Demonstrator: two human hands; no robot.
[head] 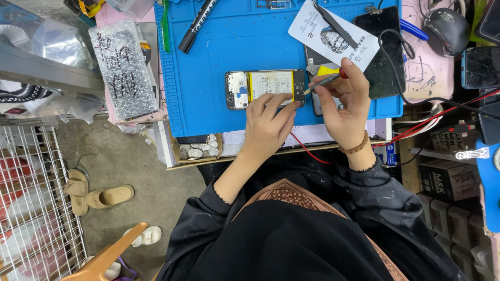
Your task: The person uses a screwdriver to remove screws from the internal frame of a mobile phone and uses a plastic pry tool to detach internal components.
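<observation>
Here's the opened phone [265,88], back cover off, lying flat in the middle of the blue work mat [208,62] with its yellow-edged battery facing up, and everything is happening around it. The left hand [268,117] comes in from the near side of the phone, fingers laid flat along its near edge and pressing it down onto the mat; nothing is pinched there, the fingers lie together on the phone's frame. The right hand [341,101] sits just to the right of the phone, its grip pinched around a slim screwdriver [324,81] with a red collar, and the tip points down at the phone's right end, at the dark strip by the bottom edge; whether the tip actually touches a screw is too small to tell. A beaded bracelet [357,145] rings that wrist. Beyond the phone, toward the far edge of the mat, a black marker [195,26] lies at a slant, and a green toothbrush [165,26] lies left of it. To the far right of the phone a white card [325,31] with a thin dark tool across it rests partly over a dark tablet-like slab [383,49]. Left of the phone, off the mat, lies a bubble-wrap pouch [122,67]. Nearer than the phone, under the desk edge, a small tray of coins [198,151] peeks out.
</observation>
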